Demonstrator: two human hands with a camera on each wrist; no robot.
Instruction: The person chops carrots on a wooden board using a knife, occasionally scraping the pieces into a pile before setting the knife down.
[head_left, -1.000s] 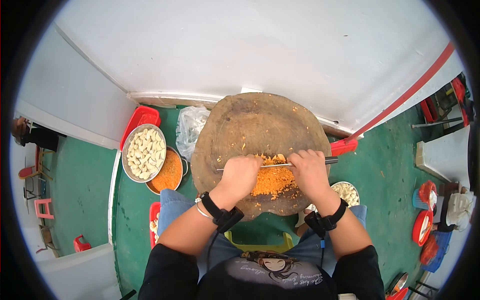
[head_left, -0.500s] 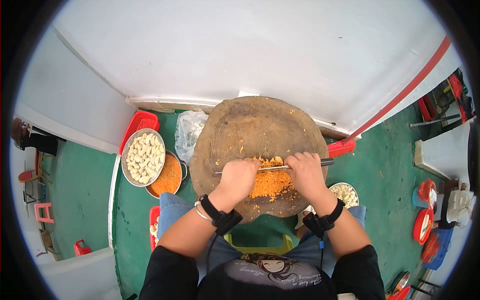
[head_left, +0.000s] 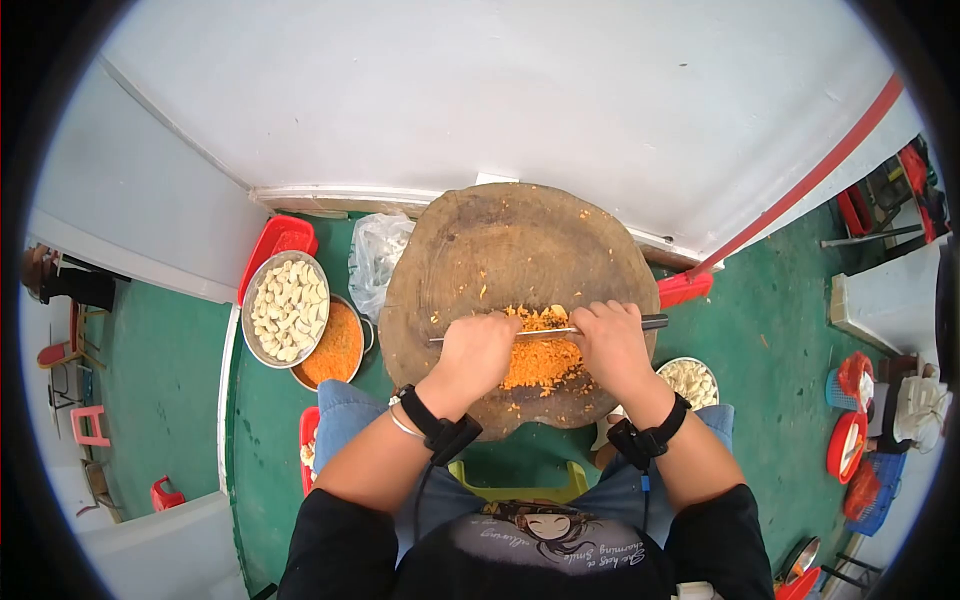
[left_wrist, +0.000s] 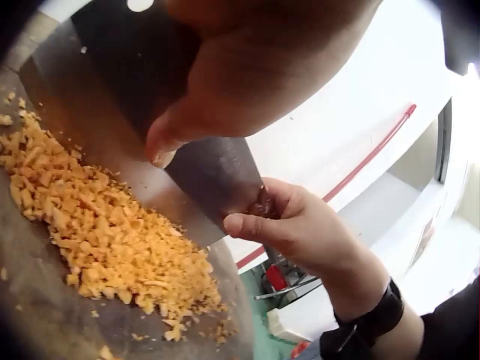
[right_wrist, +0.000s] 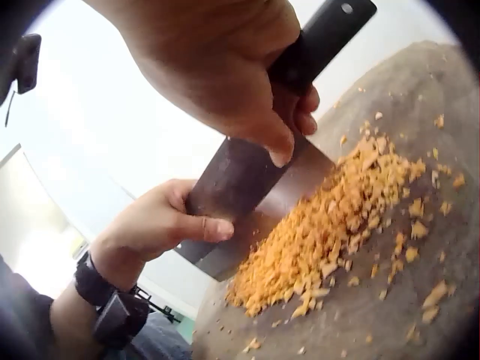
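Note:
A broad cleaver stands on edge on a round wooden block, among finely chopped orange bits. My left hand pinches the far end of the blade, its thumb flat on the face in the left wrist view. At the handle end, my right hand grips the blade's base and the near part of the black handle, thumb on the metal. Chopped bits lie against the blade in the right wrist view; the fingers behind the blade are partly hidden.
On the left are a bowl of pale pieces, a pot of orange mash, a clear plastic bag and a red basin. Another bowl of pale pieces stands right of the block. A white wall rises behind.
Both hands keep their hold on the cleaver, which shows only a very slight shift. The whole head view has moved a little.

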